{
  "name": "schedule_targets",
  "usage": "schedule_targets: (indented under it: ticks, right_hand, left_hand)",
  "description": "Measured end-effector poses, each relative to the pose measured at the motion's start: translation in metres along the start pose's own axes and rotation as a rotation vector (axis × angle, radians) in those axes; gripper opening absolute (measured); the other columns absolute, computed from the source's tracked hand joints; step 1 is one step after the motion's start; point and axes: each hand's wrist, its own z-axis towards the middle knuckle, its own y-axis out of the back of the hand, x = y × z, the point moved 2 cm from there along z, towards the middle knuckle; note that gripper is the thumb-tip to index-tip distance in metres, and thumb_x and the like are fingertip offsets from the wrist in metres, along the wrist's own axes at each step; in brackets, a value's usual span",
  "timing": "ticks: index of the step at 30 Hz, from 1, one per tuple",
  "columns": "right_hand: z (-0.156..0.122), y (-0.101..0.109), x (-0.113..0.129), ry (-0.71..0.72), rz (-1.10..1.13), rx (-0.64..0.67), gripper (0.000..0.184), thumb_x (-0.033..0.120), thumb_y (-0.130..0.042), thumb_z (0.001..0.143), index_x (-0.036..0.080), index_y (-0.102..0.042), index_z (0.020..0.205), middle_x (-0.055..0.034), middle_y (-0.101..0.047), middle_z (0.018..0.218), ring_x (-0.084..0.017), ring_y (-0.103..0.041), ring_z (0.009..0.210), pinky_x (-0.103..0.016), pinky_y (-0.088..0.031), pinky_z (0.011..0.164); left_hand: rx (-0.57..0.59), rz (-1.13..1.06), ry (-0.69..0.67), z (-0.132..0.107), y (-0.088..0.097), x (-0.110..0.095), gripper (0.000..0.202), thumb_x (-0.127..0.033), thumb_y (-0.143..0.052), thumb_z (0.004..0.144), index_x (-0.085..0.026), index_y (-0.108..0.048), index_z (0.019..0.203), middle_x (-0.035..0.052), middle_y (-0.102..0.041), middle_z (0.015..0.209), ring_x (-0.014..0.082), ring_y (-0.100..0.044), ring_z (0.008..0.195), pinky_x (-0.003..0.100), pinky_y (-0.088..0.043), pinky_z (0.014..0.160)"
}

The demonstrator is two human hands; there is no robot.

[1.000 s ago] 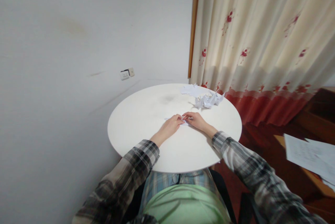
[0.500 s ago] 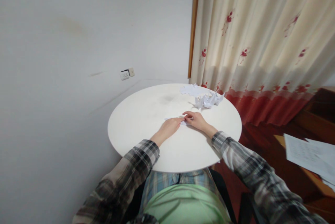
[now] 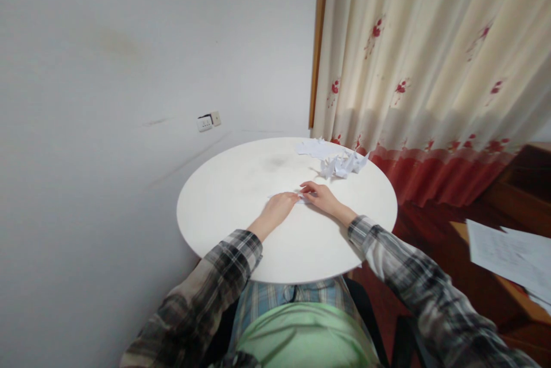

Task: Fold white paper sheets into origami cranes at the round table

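On the round white table (image 3: 224, 201) lies a small white sheet of paper (image 3: 302, 198), mostly covered by my hands. My left hand (image 3: 279, 207) lies on its left part with fingers curled and pressed down. My right hand (image 3: 321, 197) rests on its right part, fingertips pinched against the paper. The two hands meet fingertip to fingertip at the table's middle. How the paper is folded under them is hidden.
Crumpled and folded white paper pieces (image 3: 342, 165) and a flat torn sheet (image 3: 314, 147) lie at the table's far right. A flowered curtain (image 3: 430, 81) hangs behind. Printed sheets (image 3: 508, 256) rest on a wooden surface at right. The wall carries a socket (image 3: 209, 121).
Both hands have shifted very slightly along the paper while still pressing it; the paper stays in place on the table.
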Motion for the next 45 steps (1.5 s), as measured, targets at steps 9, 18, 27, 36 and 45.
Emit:
schedule_targets:
  ticks: [9,18,27,36,45]
  right_hand:
    - [0.0,-0.001,0.001,0.063,0.002,0.012,0.027,0.017,-0.06,0.071,0.016,-0.058,0.098,-0.0057,-0.067,0.09,-0.015,-0.061,0.082,-0.028,-0.046,0.077]
    - [-0.003,-0.001,0.005,0.06,-0.097,0.018,0.03,0.011,-0.056,0.073,0.018,-0.058,0.102,-0.0053,-0.068,0.093,-0.015,-0.063,0.083,-0.027,-0.046,0.079]
    - [-0.001,-0.003,0.01,0.001,-0.267,0.101,0.022,0.019,-0.051,0.083,0.021,-0.059,0.103,-0.0023,-0.069,0.098,-0.014,-0.065,0.089,-0.022,-0.046,0.078]
    - [-0.001,0.003,0.015,-0.155,-0.477,0.082,0.032,0.029,-0.055,0.081,0.022,-0.057,0.111,-0.0029,-0.07,0.096,-0.019,-0.064,0.088,-0.024,-0.045,0.073]
    - [-0.002,0.005,0.014,-0.216,-0.576,0.039,0.03,0.036,-0.055,0.08,0.019,-0.062,0.104,-0.0098,-0.071,0.086,-0.023,-0.064,0.08,-0.028,-0.042,0.067]
  left_hand:
    - [-0.045,-0.069,0.099,-0.004,-0.003,0.01,0.03,-0.026,-0.047,0.085,-0.021,-0.055,0.114,0.0055,-0.063,0.112,0.0176,-0.058,0.102,0.029,-0.044,0.088]
    - [-0.019,-0.015,0.005,0.0,-0.004,0.006,0.025,-0.02,-0.045,0.086,-0.018,-0.061,0.105,0.0062,-0.063,0.11,0.0185,-0.056,0.103,0.032,-0.041,0.093]
    - [0.035,0.009,0.109,0.0,0.0,0.004,0.025,-0.027,-0.041,0.088,-0.02,-0.06,0.103,0.006,-0.067,0.102,0.0173,-0.061,0.096,0.028,-0.044,0.085]
    - [0.052,0.107,0.226,0.001,-0.003,0.005,0.032,-0.033,-0.038,0.089,-0.018,-0.061,0.105,0.0111,-0.067,0.102,0.0221,-0.063,0.091,0.03,-0.046,0.077]
    - [0.021,0.097,0.181,0.0,-0.006,0.006,0.031,-0.03,-0.04,0.089,-0.019,-0.065,0.103,0.0109,-0.061,0.116,0.0238,-0.061,0.098,0.034,-0.046,0.083]
